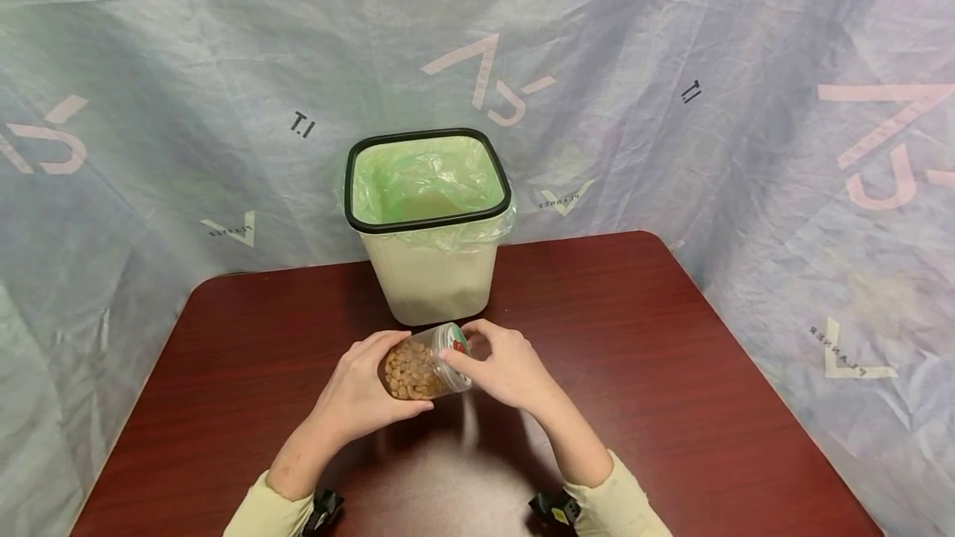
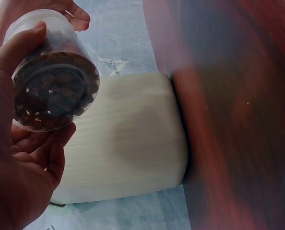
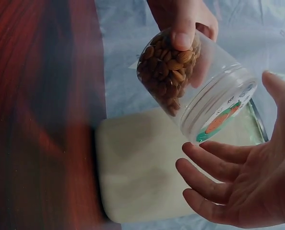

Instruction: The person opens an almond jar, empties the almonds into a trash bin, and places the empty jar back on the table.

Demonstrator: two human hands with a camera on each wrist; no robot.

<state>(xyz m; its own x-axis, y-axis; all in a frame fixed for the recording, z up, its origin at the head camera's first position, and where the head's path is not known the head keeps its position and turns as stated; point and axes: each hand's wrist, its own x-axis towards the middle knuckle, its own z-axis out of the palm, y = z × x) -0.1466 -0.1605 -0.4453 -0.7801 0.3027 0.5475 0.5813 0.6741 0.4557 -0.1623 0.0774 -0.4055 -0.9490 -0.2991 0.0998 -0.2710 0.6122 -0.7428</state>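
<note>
I am holding a clear jar (image 1: 422, 365) of nuts (image 3: 169, 69) up in the air just in front of the bin, tilting it so that its lid (image 3: 222, 112) is facing toward my right and the nuts are slumping into the base end. The lid is sitting on the mouth, with a green and orange label showing on it. My left hand (image 1: 358, 392) is gripping the jar's body near the base, the thumb pressing on one side and the fingers curling round the other. My right hand (image 1: 507, 363) is hovering around the lid with its fingers (image 3: 205, 184) spreading loosely, the thumb on one side of the rim and the fingertips at the other; I am not clasping anything with it, and I cannot tell whether any tip is touching. I judge that I am at the step of getting a hand to the lid, and the next move is calling for the right fingers to close evenly on its rim while the left is keeping the jar steady. Beyond the jar, the white bin (image 1: 433, 272) is standing on the dark red table (image 1: 634, 355), a pale green bag (image 1: 440, 176) lining it, and a printed cloth (image 1: 597, 23) is hanging behind.
</note>
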